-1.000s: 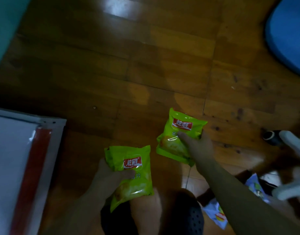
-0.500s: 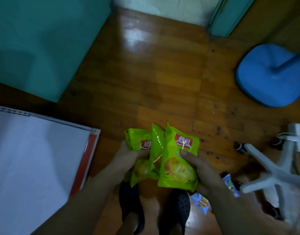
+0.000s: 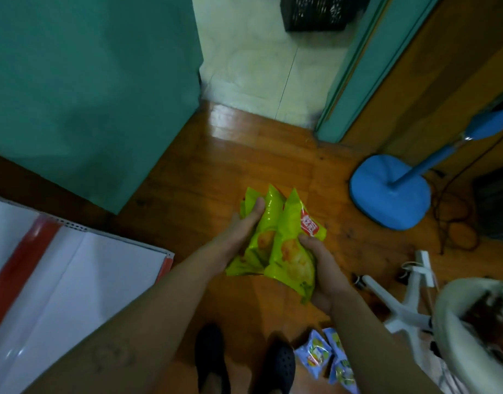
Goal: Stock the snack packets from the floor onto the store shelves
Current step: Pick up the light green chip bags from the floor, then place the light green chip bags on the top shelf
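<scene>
Fingers (image 3: 254, 213) of both my left hand (image 3: 239, 231) and right hand (image 3: 320, 260) clamp overlapping green chip packets (image 3: 284, 243), count unclear, above wooden floor (image 3: 216, 172), blue packets (image 3: 327, 356) partly hidden.

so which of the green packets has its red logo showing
The rightmost green packet, pinched by the right hand; the ones by the left hand show no logo.
</scene>
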A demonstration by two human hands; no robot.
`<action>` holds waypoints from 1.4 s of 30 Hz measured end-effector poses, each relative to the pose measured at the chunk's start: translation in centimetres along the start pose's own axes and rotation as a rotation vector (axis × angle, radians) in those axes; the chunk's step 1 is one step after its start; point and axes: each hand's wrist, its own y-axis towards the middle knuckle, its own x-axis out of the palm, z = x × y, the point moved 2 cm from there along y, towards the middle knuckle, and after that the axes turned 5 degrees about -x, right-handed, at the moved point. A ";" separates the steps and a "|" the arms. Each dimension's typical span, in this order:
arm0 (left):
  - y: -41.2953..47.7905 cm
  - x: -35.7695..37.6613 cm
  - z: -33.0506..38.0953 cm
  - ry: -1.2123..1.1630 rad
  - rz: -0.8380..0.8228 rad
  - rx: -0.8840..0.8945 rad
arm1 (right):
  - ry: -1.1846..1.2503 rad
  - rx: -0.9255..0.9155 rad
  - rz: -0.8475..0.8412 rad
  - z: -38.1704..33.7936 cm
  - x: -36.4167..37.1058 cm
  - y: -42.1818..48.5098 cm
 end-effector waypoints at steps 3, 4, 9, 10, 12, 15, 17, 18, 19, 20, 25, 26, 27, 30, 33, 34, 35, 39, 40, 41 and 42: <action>-1.9 0.0 1.9 -0.076 -0.060 0.014 | -0.079 -0.047 0.002 -2.3 2.6 -1.6; -3.6 0.3 3.2 -0.098 -0.086 0.044 | -0.102 -0.054 -0.001 -3.0 3.6 -2.2; -11.3 0.6 11.1 -0.078 -0.139 0.337 | -0.147 -0.141 -0.077 -7.4 9.0 -5.6; -13.0 0.5 13.0 -0.056 -0.155 0.376 | -0.155 -0.171 -0.094 -8.7 10.6 -6.4; -16.1 0.1 15.9 -0.034 -0.180 0.431 | -0.155 -0.212 -0.119 -10.9 13.7 -8.1; -19.4 -0.6 19.3 -0.056 -0.220 0.445 | -0.179 -0.262 -0.172 -13.7 17.4 -10.4; -21.3 -1.2 21.3 -0.036 -0.258 0.439 | -0.212 -0.295 -0.205 -15.3 19.8 -12.2; -22.6 -1.5 22.3 -0.027 -0.261 0.444 | -0.221 -0.315 -0.222 -16.0 21.0 -13.0; -23.8 -1.8 23.3 -0.021 -0.267 0.463 | -0.225 -0.341 -0.240 -16.5 22.1 -13.8; -25.2 -2.0 24.1 -0.014 -0.276 0.486 | -0.236 -0.355 -0.265 -16.9 23.2 -14.5; -33.3 -2.7 25.5 0.021 -0.318 0.513 | -0.301 -0.397 -0.344 -17.9 26.8 -16.9; -34.7 -3.1 25.7 0.026 -0.285 0.540 | -0.296 -0.392 -0.374 -18.0 27.7 -17.4; -36.0 -3.4 25.8 0.027 -0.255 0.568 | -0.286 -0.387 -0.415 -18.0 28.6 -18.0; -39.8 -3.5 25.3 -0.022 -0.153 0.629 | -0.290 -0.392 -0.563 -18.2 30.6 -19.8; -43.2 -3.1 24.1 -0.064 -0.072 0.675 | -0.300 -0.375 -0.682 -18.3 32.0 -21.8; -44.4 -2.9 23.5 -0.097 -0.043 0.686 | -0.310 -0.368 -0.723 -18.1 32.4 -22.4; -45.4 -2.8 22.8 -0.114 -0.016 0.703 | -0.324 -0.362 -0.758 -17.8 32.6 -23.1; -49.7 -2.2 19.3 -0.267 0.076 0.793 | -0.423 -0.334 -0.885 -16.2 33.5 -26.0; -50.8 -2.1 18.3 -0.299 0.101 0.813 | -0.465 -0.332 -0.920 -15.6 33.9 -26.7; -51.7 -2.3 17.2 -0.324 0.134 0.828 | -0.502 -0.319 -0.948 -14.9 34.3 -27.5; -52.8 -2.5 16.1 -0.348 0.171 0.836 | -0.531 -0.305 -0.974 -14.1 34.7 -28.3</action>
